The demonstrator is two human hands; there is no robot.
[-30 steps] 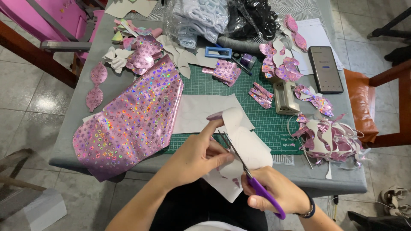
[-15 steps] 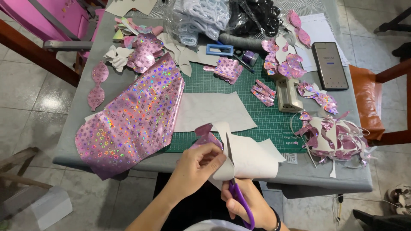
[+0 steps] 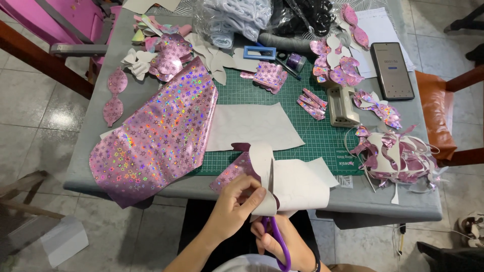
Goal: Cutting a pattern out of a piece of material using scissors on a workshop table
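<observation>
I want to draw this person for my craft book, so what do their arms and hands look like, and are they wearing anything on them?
Both forearms are bare, with no sleeves showing. The left hand has no ring or glove that I can see. The right hand has a dark band at the wrist, like a watch or bracelet; too little of it shows to tell which.

You are looking down on a grey desk [image 3: 96,151] standing on a tiled floor [image 3: 30,95]. A green cutting mat [image 3: 322,136] is lying across its middle, and a big sheet of pink holographic star foil [image 3: 156,136] is spreading over the mat's left edge and hanging off the desk's near rim. A white paper sheet [image 3: 252,126] is resting on the mat. A phone [image 3: 391,70] is sitting on papers at the far right, a beige stapler [image 3: 343,106] is standing on the mat's right edge, and a heap of pink trimmings [image 3: 398,158] is piling up near the right corner.
</observation>
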